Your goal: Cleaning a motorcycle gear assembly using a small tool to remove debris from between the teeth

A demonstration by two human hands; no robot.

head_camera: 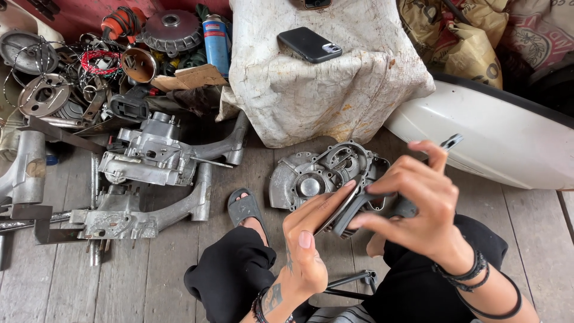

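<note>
Both our hands meet low in the middle of the view, above our knees in black trousers. Our left hand (308,239), tattooed at the wrist, has its fingers stretched long along the underside of a dark, flat, ribbed part (350,209), and its thumb points up toward us. Our right hand (421,206), with black cords round the wrist, is curled over the same part from the other side, fingertips pinching its edge; the forefinger is raised. So both hands are closed on this one dark part, held tilted on its edge above the floor.

Just behind the part, on the wooden plank floor (149,281), lies a grey metal engine cover (323,173) with round openings, its inner face up. Beside it, our foot in a black sandal (245,206) rests on the planks.

To the left lie two grey engine casings with long arms (152,158), one behind the other, and beyond them a heap of metal discs, red wire and a blue spray can (215,42). At top centre a black phone (309,44) lies on a stained white cloth (323,90). A white curved body panel (502,137) lies at the right.
</note>
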